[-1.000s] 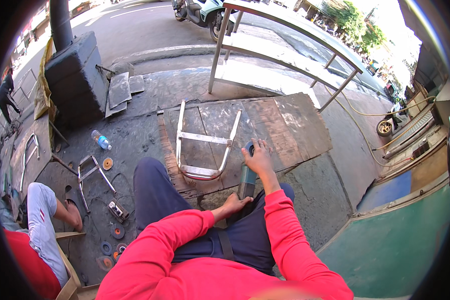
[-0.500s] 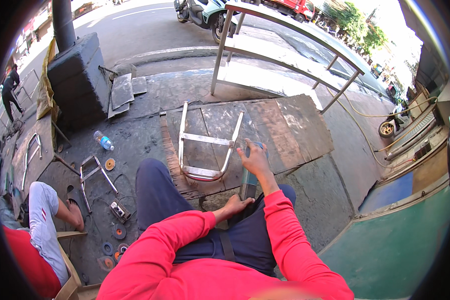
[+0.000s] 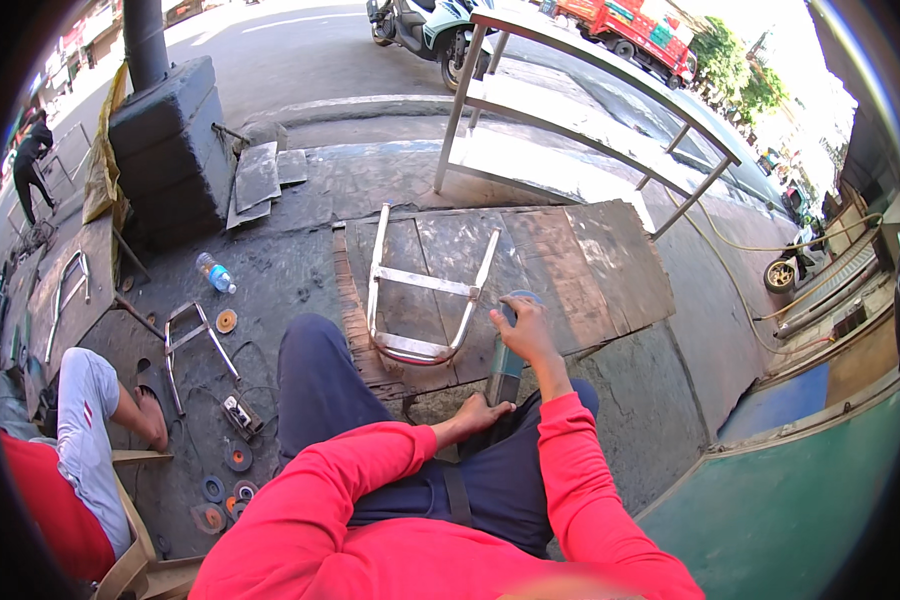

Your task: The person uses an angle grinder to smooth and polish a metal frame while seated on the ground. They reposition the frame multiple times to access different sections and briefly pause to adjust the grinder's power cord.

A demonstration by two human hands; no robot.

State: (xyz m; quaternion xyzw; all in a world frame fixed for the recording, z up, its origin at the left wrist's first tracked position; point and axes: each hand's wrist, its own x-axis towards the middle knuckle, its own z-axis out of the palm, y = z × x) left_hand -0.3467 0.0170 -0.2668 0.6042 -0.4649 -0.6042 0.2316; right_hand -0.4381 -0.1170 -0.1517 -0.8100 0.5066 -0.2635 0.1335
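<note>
Between my thighs lies an angle grinder (image 3: 507, 368) with a dark green body, its disc end pointing away from me. My left hand (image 3: 473, 416) is closed around its rear end, close to my lap. At the far end, my right hand (image 3: 528, 330) has its fingers curled over the grinder's head, beside the disc, which is partly hidden by the hand. Just left of the grinder, a U-shaped metal tube frame (image 3: 425, 281) with two flat crossbars lies on a worn wooden board (image 3: 570, 262), touched by neither hand.
A second metal frame (image 3: 200, 335), a plastic bottle (image 3: 215, 273), another power tool (image 3: 240, 415) and several grinding discs (image 3: 237, 455) lie on the ground to the left. A seated co-worker's leg (image 3: 95, 410) is beside them. A metal rack (image 3: 570, 110) stands beyond the board.
My right hand's spread fingers have curled down over the grinder's head. My left hand keeps its hold at the rear. The view has shifted slightly, and a red truck on the road has moved right.
</note>
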